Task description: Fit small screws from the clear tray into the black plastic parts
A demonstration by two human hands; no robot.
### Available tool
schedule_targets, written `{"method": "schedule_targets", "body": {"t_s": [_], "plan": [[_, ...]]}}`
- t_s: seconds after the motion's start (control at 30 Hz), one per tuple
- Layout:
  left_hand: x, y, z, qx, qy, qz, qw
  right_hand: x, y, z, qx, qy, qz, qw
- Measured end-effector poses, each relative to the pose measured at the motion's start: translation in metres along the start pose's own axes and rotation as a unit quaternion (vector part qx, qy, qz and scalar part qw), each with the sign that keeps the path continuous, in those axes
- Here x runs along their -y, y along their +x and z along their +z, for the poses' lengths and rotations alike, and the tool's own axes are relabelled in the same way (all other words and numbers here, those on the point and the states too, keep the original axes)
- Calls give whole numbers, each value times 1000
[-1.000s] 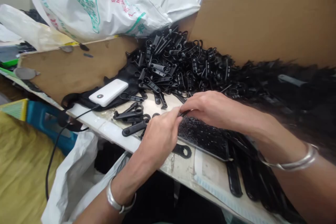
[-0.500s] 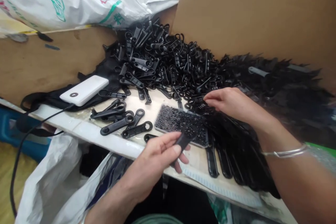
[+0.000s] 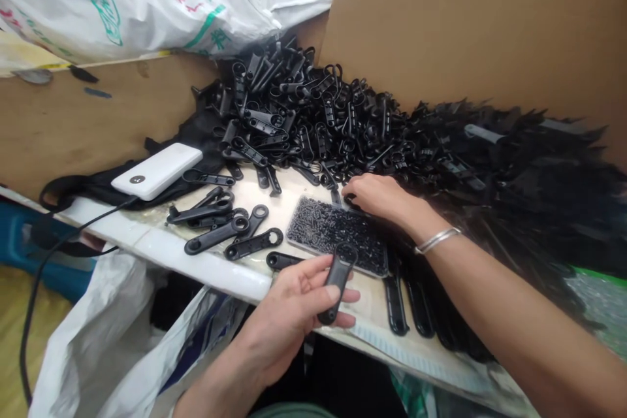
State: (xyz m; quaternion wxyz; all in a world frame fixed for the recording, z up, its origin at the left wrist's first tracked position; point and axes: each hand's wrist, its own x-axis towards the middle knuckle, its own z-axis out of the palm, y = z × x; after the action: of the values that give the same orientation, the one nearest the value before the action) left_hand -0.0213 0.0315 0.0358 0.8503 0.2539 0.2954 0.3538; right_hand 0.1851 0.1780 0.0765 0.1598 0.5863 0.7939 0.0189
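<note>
My left hand [image 3: 298,300] is closed around a black plastic lever [image 3: 337,284] with a ring at its upper end, held over the table's front edge. Behind the lever lies a clear shallow box [image 3: 290,230] of tiny dark pins [image 3: 318,222]. Beyond that box, my right hand [image 3: 377,194] reaches down to the near edge of a heap of black plastic parts [image 3: 304,104]. Its fingers are bent together at small black pieces, and what they pinch is hidden. Several finished-looking black levers [image 3: 218,235] lie left of the box.
A white power bank [image 3: 159,170] with a black cable [image 3: 73,232] sits at the left on dark cloth. More long black levers [image 3: 396,304] lie right of the box. Cardboard [image 3: 465,26] walls the back; a white printed sack [image 3: 161,0] hangs over the left.
My right hand has moved left and slightly nearer, toward the back of the pin box. The left hand has turned the lever so its broad face and ring show.
</note>
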Motion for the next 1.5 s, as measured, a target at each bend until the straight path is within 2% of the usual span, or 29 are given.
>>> {"method": "schedule_targets", "body": {"t_s": [0.13, 0.27, 0.4, 0.53, 0.67, 0.73, 0.8, 0.83, 0.9, 1.0, 1.17, 1.3, 1.4, 1.5], "plan": [[1, 4, 1, 5, -11, 7, 1000, 0, 10, 3, 31, -16, -22, 999], [2, 5, 4, -4, -18, 8, 1000, -4, 12, 7, 24, -27, -43, 998], [2, 4, 8, -14, -34, 9, 999, -9, 10, 12, -34, -18, -67, 997], [0, 4, 10, -14, -38, 11, 999, -17, 5, 15, -114, 14, -55, 992], [0, 6, 11, -16, -39, 13, 999, -12, -22, 6, -188, 60, -50, 979], [0, 8, 10, -17, -41, 14, 999, 1, -48, 0, -234, 114, -60, 964], [-1, 10, 10, -20, -43, 16, 999, 17, -78, -2, -293, 293, -91, 906], [-2, 10, 10, -14, -42, 19, 999, 25, -92, 0, -292, 364, -108, 878], [-3, 11, 11, 18, -36, 30, 999, 40, -114, 8, -270, 413, -133, 860], [-4, 11, 13, 54, -17, 52, 997, 54, -129, 23, -287, 383, -139, 867], [1, 10, 17, 27, 6, 60, 998, 61, -131, 31, -332, 304, -167, 877], [5, 7, 17, 26, 17, 75, 997, 62, -131, 30, -347, 302, -160, 874], [6, 7, 17, 39, 41, 93, 994, 62, -131, 31, -343, 308, -133, 877], [5, 6, 17, 48, 61, 96, 992, 61, -131, 31, -314, 302, -138, 889]]}}
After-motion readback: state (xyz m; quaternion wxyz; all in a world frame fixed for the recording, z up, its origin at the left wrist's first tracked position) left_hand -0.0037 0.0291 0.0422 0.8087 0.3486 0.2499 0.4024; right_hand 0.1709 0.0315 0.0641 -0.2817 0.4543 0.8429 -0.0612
